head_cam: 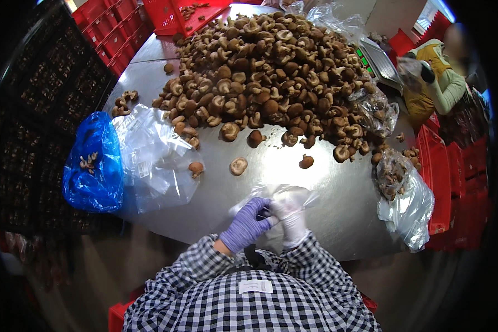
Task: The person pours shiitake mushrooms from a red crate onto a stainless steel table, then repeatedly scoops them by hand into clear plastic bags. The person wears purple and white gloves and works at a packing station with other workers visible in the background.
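Note:
My left hand (247, 224), in a purple glove, and my right hand (288, 220), in a white glove, meet at the table's near edge. Both grip a thin clear plastic bag (301, 194), which spreads out beyond the fingers. Beyond it rises a large heap of brown shiitake mushrooms (269, 74). Single mushrooms lie nearer to me, one with its pale gills up (238, 166) and one with its cap showing (306, 161). Left of my hands lies a stack of clear plastic bags (153, 166), with a mushroom (196, 168) at its right edge.
A blue plastic bag (95, 174) with mushroom stems lies at the left. Filled clear bags (392, 176) lie at the right. Red crates (435, 178) stand beside the steel table (340, 207); dark racks (37, 124) stand left. A co-worker (435, 79) holds a bag near a scale (382, 64).

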Demonstrator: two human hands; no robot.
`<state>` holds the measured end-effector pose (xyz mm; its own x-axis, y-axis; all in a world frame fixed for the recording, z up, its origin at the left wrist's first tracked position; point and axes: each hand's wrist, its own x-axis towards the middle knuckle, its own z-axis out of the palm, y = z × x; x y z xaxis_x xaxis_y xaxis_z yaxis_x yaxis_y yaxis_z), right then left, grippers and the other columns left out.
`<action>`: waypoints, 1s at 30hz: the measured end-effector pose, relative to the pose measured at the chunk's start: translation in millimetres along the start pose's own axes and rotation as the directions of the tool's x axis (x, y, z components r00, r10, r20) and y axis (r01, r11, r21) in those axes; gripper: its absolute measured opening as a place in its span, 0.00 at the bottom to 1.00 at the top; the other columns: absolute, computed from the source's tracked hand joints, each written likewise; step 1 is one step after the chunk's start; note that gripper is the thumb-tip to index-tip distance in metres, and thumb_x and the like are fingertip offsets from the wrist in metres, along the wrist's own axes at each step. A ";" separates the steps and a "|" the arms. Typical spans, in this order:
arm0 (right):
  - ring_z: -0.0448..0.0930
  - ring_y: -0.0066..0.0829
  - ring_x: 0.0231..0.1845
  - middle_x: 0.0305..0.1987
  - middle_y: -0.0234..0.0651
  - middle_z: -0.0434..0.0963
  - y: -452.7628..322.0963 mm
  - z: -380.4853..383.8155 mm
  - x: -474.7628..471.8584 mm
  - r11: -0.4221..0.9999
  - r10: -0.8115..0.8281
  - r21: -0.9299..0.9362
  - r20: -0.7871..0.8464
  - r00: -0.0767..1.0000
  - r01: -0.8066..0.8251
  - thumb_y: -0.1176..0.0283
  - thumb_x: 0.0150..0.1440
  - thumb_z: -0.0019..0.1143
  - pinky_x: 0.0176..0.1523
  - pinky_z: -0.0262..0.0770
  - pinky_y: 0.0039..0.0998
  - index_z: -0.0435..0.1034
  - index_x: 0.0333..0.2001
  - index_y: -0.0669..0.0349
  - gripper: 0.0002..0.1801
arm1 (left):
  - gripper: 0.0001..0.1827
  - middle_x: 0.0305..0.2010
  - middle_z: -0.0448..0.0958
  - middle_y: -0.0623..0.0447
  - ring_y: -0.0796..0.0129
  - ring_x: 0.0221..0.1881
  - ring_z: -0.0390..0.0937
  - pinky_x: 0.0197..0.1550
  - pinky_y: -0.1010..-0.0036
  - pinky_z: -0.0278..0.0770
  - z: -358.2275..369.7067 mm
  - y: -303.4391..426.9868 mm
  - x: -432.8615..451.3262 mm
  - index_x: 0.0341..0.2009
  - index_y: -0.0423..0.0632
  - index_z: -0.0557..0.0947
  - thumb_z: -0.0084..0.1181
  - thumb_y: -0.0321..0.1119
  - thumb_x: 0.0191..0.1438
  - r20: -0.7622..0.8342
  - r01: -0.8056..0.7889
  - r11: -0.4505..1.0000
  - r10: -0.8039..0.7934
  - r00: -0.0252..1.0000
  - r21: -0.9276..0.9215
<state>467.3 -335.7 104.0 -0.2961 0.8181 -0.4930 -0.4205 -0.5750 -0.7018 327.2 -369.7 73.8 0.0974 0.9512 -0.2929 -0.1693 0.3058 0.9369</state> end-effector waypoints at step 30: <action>0.81 0.30 0.31 0.29 0.39 0.80 -69.7 -47.8 -0.3 0.023 0.521 -0.996 0.088 0.849 0.089 0.46 0.59 0.49 0.41 0.78 0.31 0.79 0.36 0.60 0.27 | 0.12 0.38 0.78 0.51 0.67 0.34 0.78 0.38 0.70 0.81 -31.8 35.6 55.9 0.45 0.47 0.77 0.53 0.29 0.54 -0.300 -0.023 0.997 -0.001 0.954 -0.075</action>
<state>537.8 -295.8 128.5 -0.5459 0.3954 -0.7387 0.8179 0.0603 -0.5722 295.4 -304.3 84.7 -0.2010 0.9196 -0.3377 -0.2449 0.2866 0.9262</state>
